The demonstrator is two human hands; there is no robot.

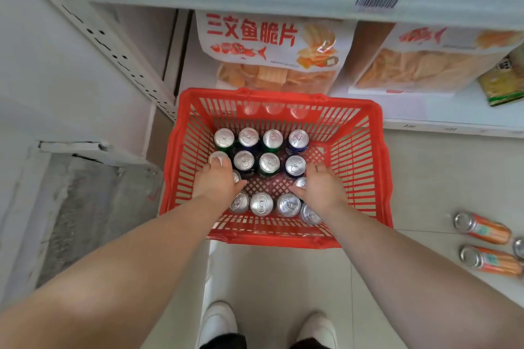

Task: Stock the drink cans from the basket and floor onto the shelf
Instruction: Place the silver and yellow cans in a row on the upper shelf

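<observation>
Barely started by the looks of it. The red basket (357, 156), center of the frame on the floor, has about a dozen or more cans (268, 163) standing upright in it. The left hand (218, 181) is down over a can on the basket's left side and the right hand (320, 185) over one on the right, but I can't tell if either has closed on one yet. Two orange cans (482, 228) lie on the floor at lower right. No cans visible on the shelf (453, 115), just snack bags (272, 51) reading 三文鱼脆片, plus a barcode sticker (378, 0) up top.
</observation>
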